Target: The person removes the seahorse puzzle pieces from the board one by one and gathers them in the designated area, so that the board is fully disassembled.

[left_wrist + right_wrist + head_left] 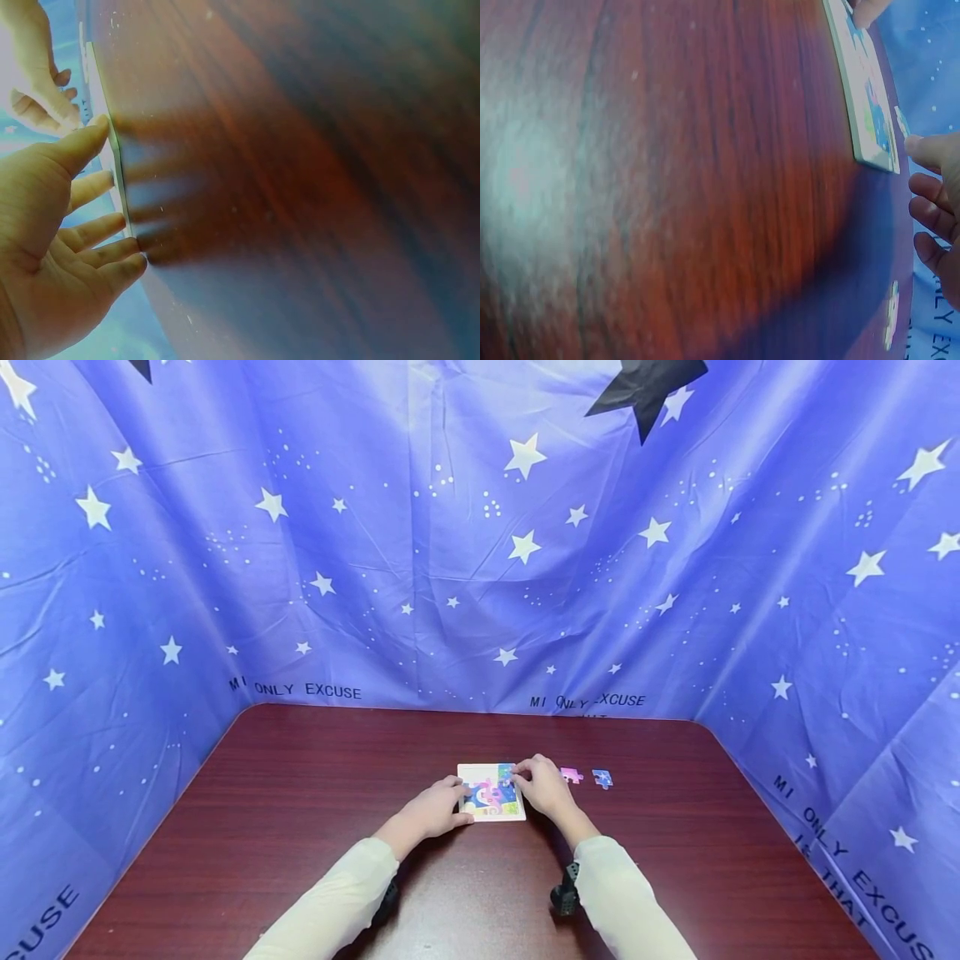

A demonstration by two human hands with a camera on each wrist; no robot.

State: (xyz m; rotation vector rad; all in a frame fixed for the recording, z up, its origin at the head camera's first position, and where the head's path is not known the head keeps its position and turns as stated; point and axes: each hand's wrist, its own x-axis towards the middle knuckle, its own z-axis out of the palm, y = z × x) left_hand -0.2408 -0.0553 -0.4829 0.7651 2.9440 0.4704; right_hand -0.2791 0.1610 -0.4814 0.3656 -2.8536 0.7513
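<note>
A small jigsaw board (504, 817) with a pale frame lies on the table, its picture of a pink figure on blue partly assembled. My left hand (433, 808) rests at the board's left side. In the left wrist view its fairly straight fingers (94, 231) and thumb touch the board's edge. Over the board's right side, my right hand (544, 787) pinches a small jigsaw piece (902, 122) between thumb and fingertips, seen nearly edge-on in the right wrist view. The piece is held above the board, near its upper right part.
A pink jigsaw piece (572, 775) lies just right of my right hand, and a blue jigsaw piece (602, 778) farther right. The dark red wooden table (315, 777) reaches back to a blue star-printed curtain (405, 543), which also hangs along both sides.
</note>
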